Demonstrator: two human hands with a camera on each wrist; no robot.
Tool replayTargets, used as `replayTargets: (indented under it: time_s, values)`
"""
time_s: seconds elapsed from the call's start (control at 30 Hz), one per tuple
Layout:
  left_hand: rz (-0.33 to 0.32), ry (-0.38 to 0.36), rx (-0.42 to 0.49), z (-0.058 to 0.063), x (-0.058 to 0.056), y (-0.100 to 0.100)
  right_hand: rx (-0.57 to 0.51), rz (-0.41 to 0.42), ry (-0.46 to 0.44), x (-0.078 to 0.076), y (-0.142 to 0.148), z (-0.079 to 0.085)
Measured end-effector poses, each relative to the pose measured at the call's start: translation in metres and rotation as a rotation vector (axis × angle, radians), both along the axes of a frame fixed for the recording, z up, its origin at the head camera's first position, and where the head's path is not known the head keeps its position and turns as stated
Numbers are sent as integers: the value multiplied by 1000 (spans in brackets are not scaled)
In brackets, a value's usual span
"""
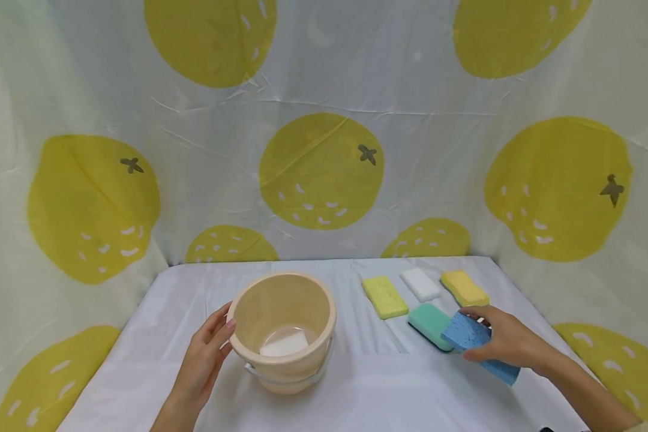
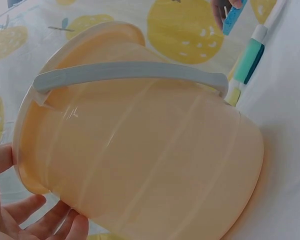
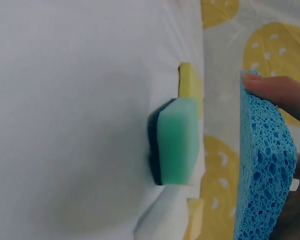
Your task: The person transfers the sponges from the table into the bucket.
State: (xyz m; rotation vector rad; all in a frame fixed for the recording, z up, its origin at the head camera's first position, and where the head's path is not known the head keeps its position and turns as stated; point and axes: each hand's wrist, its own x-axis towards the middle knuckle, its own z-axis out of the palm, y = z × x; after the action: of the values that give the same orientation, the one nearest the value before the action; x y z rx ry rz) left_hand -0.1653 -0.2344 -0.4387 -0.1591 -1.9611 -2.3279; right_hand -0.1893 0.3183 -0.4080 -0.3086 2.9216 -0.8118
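Note:
In the head view a beige bucket (image 1: 282,366) with a grey handle (image 2: 135,71) stands upright on the white cloth. My left hand (image 1: 201,363) holds it by the left side of its rim, thumb at the edge and fingers against the outer wall. A white block (image 1: 284,344) lies flat on the bucket's bottom. At the right, my right hand (image 1: 510,337) pinches a blue porous sponge (image 3: 264,165) between thumb and fingers, tilted above the cloth. Just left of it, a green sponge (image 1: 431,324) with a dark underside lies partly overlapped by the blue one in this view.
Behind the green sponge lie a yellow-green sponge (image 1: 384,297), a white sponge (image 1: 420,284) and a yellow sponge (image 1: 464,288) with curved sides. The white cloth (image 1: 378,390) covers the table. A lemon-print curtain (image 1: 324,78) hangs round its back and sides.

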Motion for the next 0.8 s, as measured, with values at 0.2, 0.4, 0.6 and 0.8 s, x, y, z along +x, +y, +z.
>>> replayTargets:
  time_s: [0.2, 0.4, 0.6, 0.8]
  values:
    - [0, 0, 3, 1, -2, 1, 9, 24, -3, -6, -8, 6]
    - [9, -6, 10, 1, 1, 2, 16, 44, -2, -12, -19, 12]
    - [19, -19, 6, -4, 2, 0, 7, 96, 44, -23, -33, 19]
    - [9, -6, -1, -3, -2, 1, -3, 133, 76, -37, -53, 32]
